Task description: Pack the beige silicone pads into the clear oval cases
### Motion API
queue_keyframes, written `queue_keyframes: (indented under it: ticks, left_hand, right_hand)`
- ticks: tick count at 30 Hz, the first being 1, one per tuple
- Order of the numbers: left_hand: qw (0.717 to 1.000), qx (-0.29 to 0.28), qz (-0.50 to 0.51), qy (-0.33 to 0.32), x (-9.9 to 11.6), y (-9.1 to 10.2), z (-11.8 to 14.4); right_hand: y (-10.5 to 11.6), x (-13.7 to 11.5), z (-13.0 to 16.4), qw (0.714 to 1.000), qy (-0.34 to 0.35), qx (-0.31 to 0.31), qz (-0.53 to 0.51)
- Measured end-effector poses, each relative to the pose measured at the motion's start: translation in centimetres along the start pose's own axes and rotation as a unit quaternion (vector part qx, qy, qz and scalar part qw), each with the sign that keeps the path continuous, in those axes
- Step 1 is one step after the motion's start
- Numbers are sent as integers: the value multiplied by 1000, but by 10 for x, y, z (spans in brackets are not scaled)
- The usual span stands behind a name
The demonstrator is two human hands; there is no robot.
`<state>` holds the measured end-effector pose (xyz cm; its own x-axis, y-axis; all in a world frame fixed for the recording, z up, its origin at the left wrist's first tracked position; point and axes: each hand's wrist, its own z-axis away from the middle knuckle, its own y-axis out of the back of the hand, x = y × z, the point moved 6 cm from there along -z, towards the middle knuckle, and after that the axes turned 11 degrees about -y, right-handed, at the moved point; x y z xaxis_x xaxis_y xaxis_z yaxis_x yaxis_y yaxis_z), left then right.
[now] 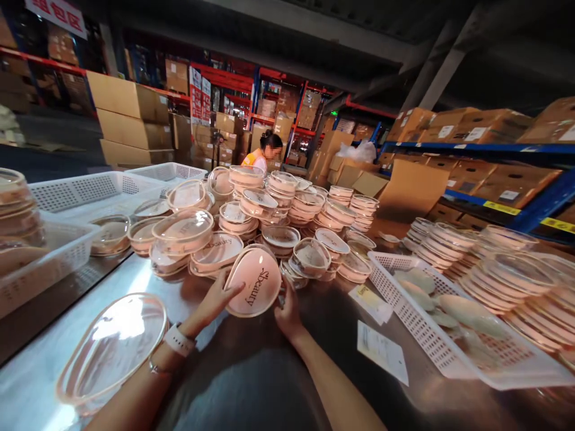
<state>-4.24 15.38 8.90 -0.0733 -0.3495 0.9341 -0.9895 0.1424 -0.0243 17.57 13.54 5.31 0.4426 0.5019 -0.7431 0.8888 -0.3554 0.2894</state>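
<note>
Glare on tabletop [140, 276] (dim ceiling [332, 27])

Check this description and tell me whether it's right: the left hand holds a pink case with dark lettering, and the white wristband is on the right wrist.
Not quite: the white wristband is on the left wrist, not the right, as the head view shows. The left hand does hold a pink case with dark lettering.

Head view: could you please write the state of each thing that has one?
Held case: tilted, printed side showing
Left hand: gripping the case
Right hand: curled at the case's edge
Lower-left case: lying on the table
Right basket: holding pale rounded things
Paper cards: lying flat
Cardboard box: open, flaps up
</note>
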Motion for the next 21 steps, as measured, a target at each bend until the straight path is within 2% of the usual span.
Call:
queue_keyframes:
  ticks: [2, 3, 4, 8, 14, 21]
  left_hand:
    - [996, -87, -4, -5, 5, -7, 2]
    - [993, -115, 1, -8, 7, -9, 2]
    - [993, -120, 4, -13, 8, -9, 2]
    - [997, -17, -16, -71, 17, 2, -5]
    - [998, -18, -21, -58, 11, -1, -7]
    - [999, -31, -7, -15, 0, -7, -2]
  right_hand:
    - [4, -8, -4, 996, 45, -7, 71]
    - [5, -10, -6, 992, 63, -21, 104]
    - [4, -13, -9, 987, 77, -40, 134]
    - [-3, -13, -13, 970, 100, -120, 187]
    - [-5, -5, -13, 970, 75, -149, 179]
    - [-1, -12, -18, 956, 113, -195, 187]
